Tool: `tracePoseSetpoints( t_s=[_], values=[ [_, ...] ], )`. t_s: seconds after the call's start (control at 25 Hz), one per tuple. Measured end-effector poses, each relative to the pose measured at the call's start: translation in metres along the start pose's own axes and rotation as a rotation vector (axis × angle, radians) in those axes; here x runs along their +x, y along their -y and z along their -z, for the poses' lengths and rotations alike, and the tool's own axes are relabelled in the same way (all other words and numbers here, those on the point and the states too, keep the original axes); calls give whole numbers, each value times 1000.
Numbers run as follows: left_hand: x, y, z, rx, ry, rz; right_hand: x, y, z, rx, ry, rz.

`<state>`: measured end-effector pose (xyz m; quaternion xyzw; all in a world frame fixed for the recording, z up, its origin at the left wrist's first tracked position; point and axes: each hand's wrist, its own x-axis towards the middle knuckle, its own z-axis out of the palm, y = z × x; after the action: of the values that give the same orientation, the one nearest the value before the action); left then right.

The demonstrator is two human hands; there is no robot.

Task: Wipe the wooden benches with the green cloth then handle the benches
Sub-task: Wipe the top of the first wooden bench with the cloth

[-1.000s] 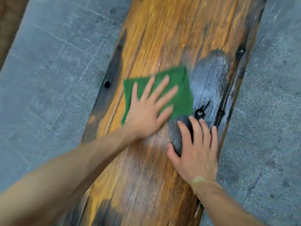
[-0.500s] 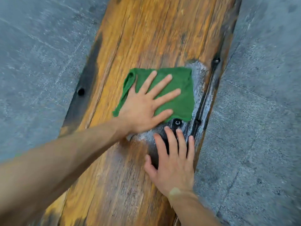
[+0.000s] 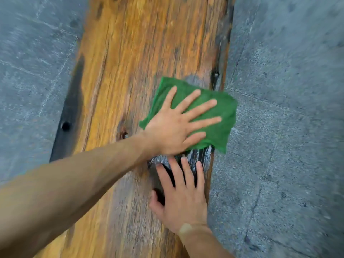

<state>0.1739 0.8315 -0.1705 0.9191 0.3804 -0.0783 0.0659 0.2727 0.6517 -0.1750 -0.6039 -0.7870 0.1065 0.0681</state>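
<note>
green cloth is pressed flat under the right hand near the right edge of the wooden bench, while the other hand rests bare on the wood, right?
Not quite: the head view shows the left hand, fingers spread, pressing the green cloth near the right edge of the orange-brown wooden bench. The right hand is the one resting bare on the wood.

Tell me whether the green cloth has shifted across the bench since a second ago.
Yes. The green cloth has slid toward the bench's right edge; it now overhangs that edge, covering the bolt hole it earlier lay beside.

Left hand [image 3: 173, 127] presses the green cloth [image 3: 217, 125] flat at the bench [image 3: 141, 53] edge; right hand [image 3: 183, 200] rests flat just below.
</note>
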Motion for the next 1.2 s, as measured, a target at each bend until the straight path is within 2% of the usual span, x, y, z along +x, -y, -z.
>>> tracePoseSetpoints(
  t_s=[0.04, 0.08, 0.12, 0.2, 0.28, 0.32, 0.4, 0.48, 0.52, 0.56, 0.64, 0.72, 0.8, 0.84, 0.88, 0.96, 1.0, 1.08, 1.16, 1.2],
  values=[
    [-44, 2, -10, 9, -8, -88, -1, 1, 0, 11, -25, -2],
    [-78, 21, -14, 3, -9, -92, -1, 0, -1, 11, -36, -1],
    [-96, 51, -16, -6, -11, -21, -1, 1, -1, 9, -36, 6],
    [-67, 102, -6, -68, -46, 338, 2, 1, -2, 7, -23, 1],
    [14, 103, 4, -137, -74, 655, 1, 1, -4, 0, -15, -9],
    [52, 83, 10, -165, -69, 667, 0, 2, -1, -1, -4, -1],
    [95, 26, 16, -117, -68, 465, 3, 1, -1, -5, -16, -6],
    [60, -27, 11, -62, 18, 141, 4, 2, -3, 8, -26, -20],
    [30, -39, 1, -27, 7, -11, 3, 2, -2, 17, -34, -18],
    [-1, -39, -6, -42, -20, -65, 2, 3, -1, 12, -39, -13],
    [-47, -6, -9, -37, -5, -9, 2, 3, -2, 27, -23, 4],
    [-52, 49, -4, -56, 94, 317, -2, 2, -1, 32, 10, 9],
    [-11, 80, 8, -143, 97, 704, -3, 1, 0, 44, 57, 1],
    [17, 79, 13, -166, 75, 783, -2, 2, 2, 62, 70, 10],
    [43, 69, 18, -164, 54, 761, 0, 2, 6, 105, 81, 13],
    [70, 41, 19, -120, 1, 583, 7, -5, 16, 292, 60, -13],
    [61, 25, 16, -100, -13, 509, 16, -13, 26, 455, 27, -64],
    [10, -19, -1, -67, -35, 474, 46, -45, 48, 731, -93, -281],
    [-67, -95, -19, -116, -23, 507, 90, -82, 65, 688, -197, -461],
    [-109, -140, -26, -131, 11, 518, 112, -96, 68, 589, -186, -470]
  ],
)
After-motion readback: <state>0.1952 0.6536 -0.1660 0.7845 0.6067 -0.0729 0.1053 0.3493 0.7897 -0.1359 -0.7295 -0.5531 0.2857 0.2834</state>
